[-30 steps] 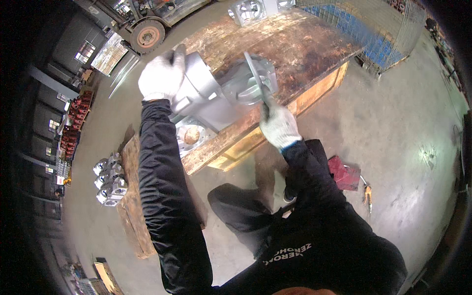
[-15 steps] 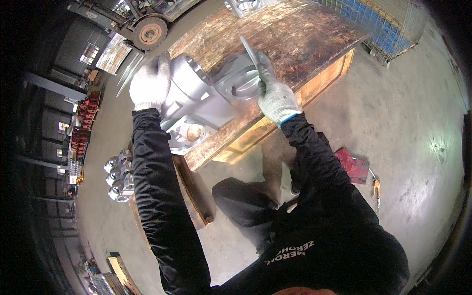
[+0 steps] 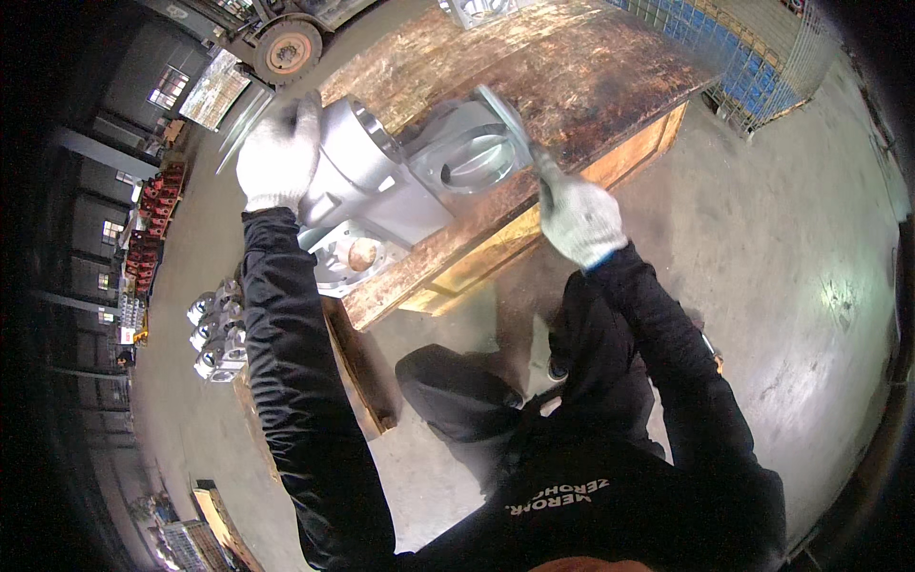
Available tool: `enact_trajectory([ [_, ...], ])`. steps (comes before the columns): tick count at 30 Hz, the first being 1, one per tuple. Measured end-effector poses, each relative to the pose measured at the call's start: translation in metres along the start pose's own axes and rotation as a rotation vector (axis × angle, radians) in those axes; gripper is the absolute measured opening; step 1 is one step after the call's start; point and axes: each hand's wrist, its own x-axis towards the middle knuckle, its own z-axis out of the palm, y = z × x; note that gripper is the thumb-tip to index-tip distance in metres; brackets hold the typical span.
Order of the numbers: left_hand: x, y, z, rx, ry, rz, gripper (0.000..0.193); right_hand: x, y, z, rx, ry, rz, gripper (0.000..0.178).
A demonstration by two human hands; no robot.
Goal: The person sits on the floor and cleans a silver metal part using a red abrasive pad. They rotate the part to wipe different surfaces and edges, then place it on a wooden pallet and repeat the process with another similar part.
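A silver metal casting [image 3: 396, 195] with a round collar and flanged ends lies on the worn wooden crate top [image 3: 572, 57], close to its near edge. My left hand [image 3: 278, 164], in a white knit glove, is closed at the casting's left flange; part of its grip is hidden. My right hand [image 3: 583, 221], gloved the same way, is beside the right flange [image 3: 500, 114]. Its fingers stretch toward the flange's edge, somewhat blurred; whether the fingertips touch it I cannot tell. An oval opening shows inside the casting near that flange.
Several silver castings [image 3: 217, 334] stand low at the left beside a wooden pallet [image 3: 357, 372]. A vehicle wheel [image 3: 288, 52] is behind the crate at the upper left. Another silver part [image 3: 481, 11] sits at the crate's far end. A wire cage [image 3: 762, 86] with blue panels stands upper right.
My right hand has moved right and toward me, from along the right flange to its edge. My left hand keeps its place at the left flange. The view has shifted slightly.
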Motion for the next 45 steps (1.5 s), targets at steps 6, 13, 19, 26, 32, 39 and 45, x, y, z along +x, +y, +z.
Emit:
enact_trajectory([
  [6,-0.002,-0.009,0.007,-0.108,0.031,0.034,0.054,0.046,0.012,0.006,0.056,0.020,-0.097,0.038],
  [13,0.004,-0.010,0.005,-0.075,-0.004,0.000,0.057,0.061,0.046,0.002,0.191,0.046,-0.141,0.039],
  [19,0.005,-0.007,0.006,-0.067,-0.016,0.004,0.057,0.085,0.094,-0.020,0.595,-0.121,-0.148,0.045],
  [26,-0.001,-0.001,-0.004,-0.125,-0.028,-0.034,0.055,0.067,0.092,-0.021,0.567,-0.324,-0.148,0.043],
  [32,0.000,-0.003,0.010,-0.183,-0.024,-0.025,0.049,0.120,0.090,-0.019,0.467,-0.388,-0.172,0.042],
  [39,0.000,-0.011,0.003,-0.125,-0.029,-0.060,0.049,0.126,0.086,0.002,0.515,-0.345,-0.241,0.045],
  [45,-0.009,0.000,0.003,-0.131,-0.017,-0.058,0.046,0.128,0.100,0.017,0.799,-0.457,-0.145,0.045],
])
